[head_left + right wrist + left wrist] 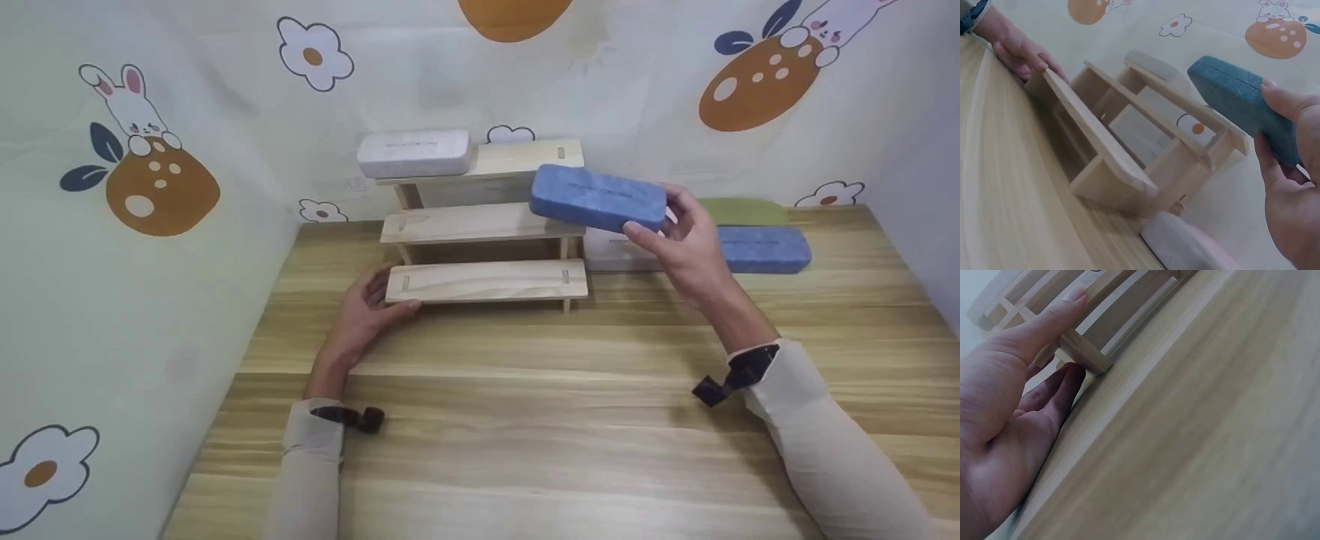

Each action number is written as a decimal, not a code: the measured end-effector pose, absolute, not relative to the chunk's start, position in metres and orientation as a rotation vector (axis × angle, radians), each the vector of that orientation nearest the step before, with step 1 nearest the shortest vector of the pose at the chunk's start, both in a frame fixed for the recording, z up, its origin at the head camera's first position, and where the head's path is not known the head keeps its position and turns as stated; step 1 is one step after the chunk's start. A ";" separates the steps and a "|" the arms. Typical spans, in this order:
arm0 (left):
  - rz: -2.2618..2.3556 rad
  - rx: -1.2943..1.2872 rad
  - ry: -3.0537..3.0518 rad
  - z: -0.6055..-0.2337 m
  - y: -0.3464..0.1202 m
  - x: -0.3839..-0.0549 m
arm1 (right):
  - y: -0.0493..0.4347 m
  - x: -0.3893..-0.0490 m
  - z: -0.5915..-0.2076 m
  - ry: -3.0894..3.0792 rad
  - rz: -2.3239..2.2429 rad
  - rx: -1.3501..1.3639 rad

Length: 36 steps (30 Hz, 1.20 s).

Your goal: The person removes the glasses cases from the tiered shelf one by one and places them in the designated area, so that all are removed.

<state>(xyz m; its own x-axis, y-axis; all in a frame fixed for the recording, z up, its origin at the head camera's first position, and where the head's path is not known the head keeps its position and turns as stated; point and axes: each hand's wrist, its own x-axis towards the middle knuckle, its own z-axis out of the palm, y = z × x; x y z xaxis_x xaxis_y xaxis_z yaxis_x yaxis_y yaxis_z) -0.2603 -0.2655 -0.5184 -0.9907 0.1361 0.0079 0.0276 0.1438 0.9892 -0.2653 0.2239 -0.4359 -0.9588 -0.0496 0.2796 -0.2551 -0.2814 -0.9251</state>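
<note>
A three-tier wooden display stand stands on the table against the back wall. My left hand grips the left end of its lowest tier, thumb along the front edge; in the left wrist view the fingers reach behind a leg. My right hand holds a blue oblong case, like a glasses case, by its right end. That case is in the air, tilted, before the right side of the upper tiers. A whitish case lies on the left half of the top tier.
Right of the stand, another blue case and a pale case lie on the table, the pale one partly hidden by my right hand. A green item lies behind them. Patterned cloth walls enclose the back and sides.
</note>
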 end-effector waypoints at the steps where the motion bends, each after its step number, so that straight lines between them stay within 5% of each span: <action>1: 1.998 0.171 2.307 -0.518 -0.265 -0.261 | 0.227 -0.264 -0.437 -1.799 2.385 0.389; 36: 1.991 0.161 2.318 -0.516 -0.265 -0.261 | 0.299 -0.232 -0.465 -2.075 2.215 0.353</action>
<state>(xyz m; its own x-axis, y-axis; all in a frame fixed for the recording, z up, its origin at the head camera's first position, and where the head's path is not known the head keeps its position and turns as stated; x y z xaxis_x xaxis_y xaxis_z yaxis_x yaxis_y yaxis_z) -0.2615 -0.2649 -0.5165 -0.9911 0.1326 0.0069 0.0268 0.1492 0.9884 -0.2323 0.2991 -0.4654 -0.9697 -0.0943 0.2252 -0.2186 -0.0754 -0.9729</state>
